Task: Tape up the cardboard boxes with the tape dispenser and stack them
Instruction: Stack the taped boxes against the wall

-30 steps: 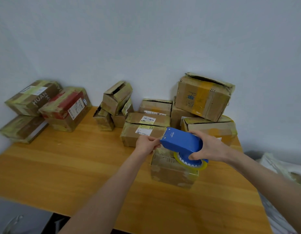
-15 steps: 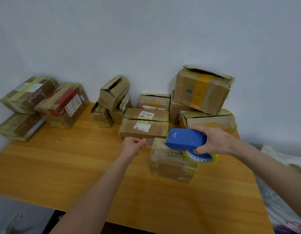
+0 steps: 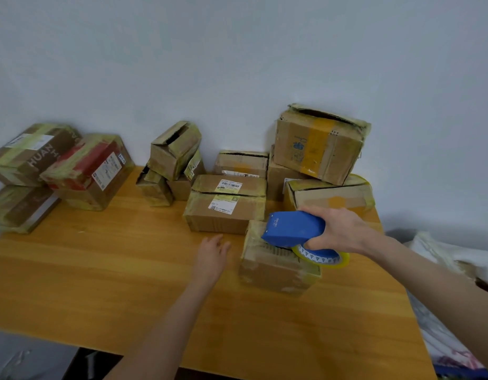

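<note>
A small taped cardboard box point(image 3: 275, 267) sits on the wooden table point(image 3: 127, 270) right of centre. My right hand point(image 3: 338, 229) grips a blue tape dispenser point(image 3: 292, 229) with a yellowish tape roll point(image 3: 325, 257), held over the box's top. My left hand point(image 3: 211, 255) hovers over the table just left of the box, fingers relaxed and holding nothing. Behind the box lie two flat labelled boxes point(image 3: 226, 207), one on the other.
More boxes stand along the wall: a taped stack at the far left point(image 3: 59, 165), small open boxes point(image 3: 174, 160) in the middle, and a large open-topped box point(image 3: 319, 144) stacked on others at the right. White bags point(image 3: 443, 259) lie past the table's right edge.
My left hand has let go of the dispenser's front and dropped left onto the table side. The dispenser has stayed over the small box.
</note>
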